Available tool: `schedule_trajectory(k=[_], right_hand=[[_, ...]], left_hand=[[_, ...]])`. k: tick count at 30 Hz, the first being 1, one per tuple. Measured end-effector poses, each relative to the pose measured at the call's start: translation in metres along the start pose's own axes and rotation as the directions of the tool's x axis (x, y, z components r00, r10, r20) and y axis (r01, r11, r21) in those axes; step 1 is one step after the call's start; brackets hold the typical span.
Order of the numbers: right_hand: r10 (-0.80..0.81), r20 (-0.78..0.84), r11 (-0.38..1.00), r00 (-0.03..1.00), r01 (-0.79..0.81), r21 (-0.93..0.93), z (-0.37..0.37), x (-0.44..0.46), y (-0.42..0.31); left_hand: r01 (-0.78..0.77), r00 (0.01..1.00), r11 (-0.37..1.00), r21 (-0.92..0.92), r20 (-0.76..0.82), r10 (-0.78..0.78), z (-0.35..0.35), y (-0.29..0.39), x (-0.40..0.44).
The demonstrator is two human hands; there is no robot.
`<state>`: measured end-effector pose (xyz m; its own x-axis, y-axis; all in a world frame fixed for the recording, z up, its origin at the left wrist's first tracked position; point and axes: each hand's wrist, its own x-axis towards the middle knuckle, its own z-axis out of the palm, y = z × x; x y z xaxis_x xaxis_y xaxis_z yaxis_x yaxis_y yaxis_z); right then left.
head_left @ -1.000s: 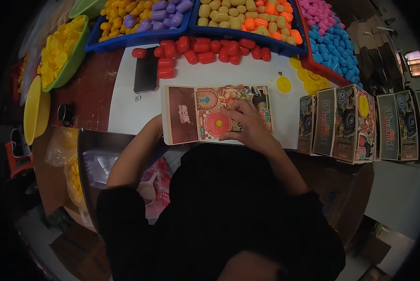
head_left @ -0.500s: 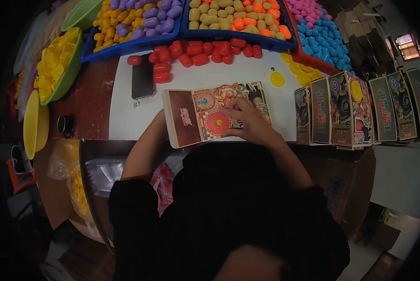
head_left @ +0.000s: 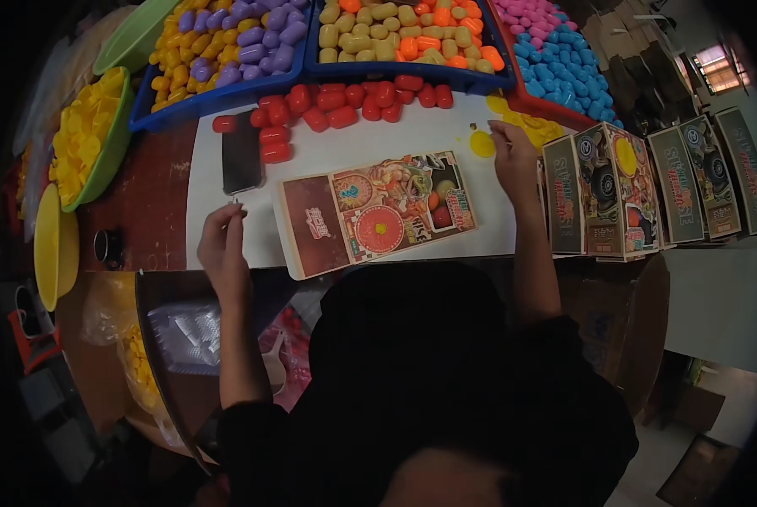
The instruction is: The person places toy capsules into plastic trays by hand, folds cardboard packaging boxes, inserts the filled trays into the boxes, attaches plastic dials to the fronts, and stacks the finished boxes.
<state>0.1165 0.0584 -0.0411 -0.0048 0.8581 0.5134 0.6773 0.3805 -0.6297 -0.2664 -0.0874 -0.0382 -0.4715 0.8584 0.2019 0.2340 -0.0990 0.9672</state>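
Note:
A flat printed carton [head_left: 395, 203] lies on the white sheet in front of me, its brown flap to the left and a red disc on its face. Neither hand touches it. Beside the lower end of a dark phone [head_left: 242, 156], my left hand [head_left: 224, 245] has its fingertips pinched together on tiny metal pieces, only partly visible. My right hand [head_left: 516, 156] hovers right of a yellow disc [head_left: 482, 144], its fingers slightly apart with nothing visible in them.
Red capsules [head_left: 342, 116] sit behind the carton. Blue trays [head_left: 311, 69] and a red tray [head_left: 556, 111] hold coloured capsules. Upright boxes [head_left: 608, 190] stand at right. More yellow discs [head_left: 535, 128] lie near them. Yellow pieces fill a green basin [head_left: 117, 139] at left.
Both hands have left the carton, which now lies flat. My left hand has moved left to the phone's lower end; my right hand has moved up and right towards the yellow disc. The view has shifted slightly.

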Motion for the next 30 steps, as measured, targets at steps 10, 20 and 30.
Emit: schedule_trajectory(k=[10,20,30], right_hand=[[0.268,0.285,0.736,0.92,-0.004,-0.677,0.019,0.002,0.036],[-0.011,0.354,0.941,0.935,-0.111,0.321,0.021,-0.03,-0.091],[-0.25,0.448,0.966,0.858,0.25,0.06,0.018,-0.036,-0.07]], left_hand=[[-0.577,0.724,0.719,0.389,0.65,0.23,0.056,0.058,-0.053],[-0.765,0.59,0.442,0.469,0.785,0.19,0.107,0.041,-0.042],[-0.566,0.613,0.771,0.293,0.774,0.156,0.095,0.036,-0.007]])
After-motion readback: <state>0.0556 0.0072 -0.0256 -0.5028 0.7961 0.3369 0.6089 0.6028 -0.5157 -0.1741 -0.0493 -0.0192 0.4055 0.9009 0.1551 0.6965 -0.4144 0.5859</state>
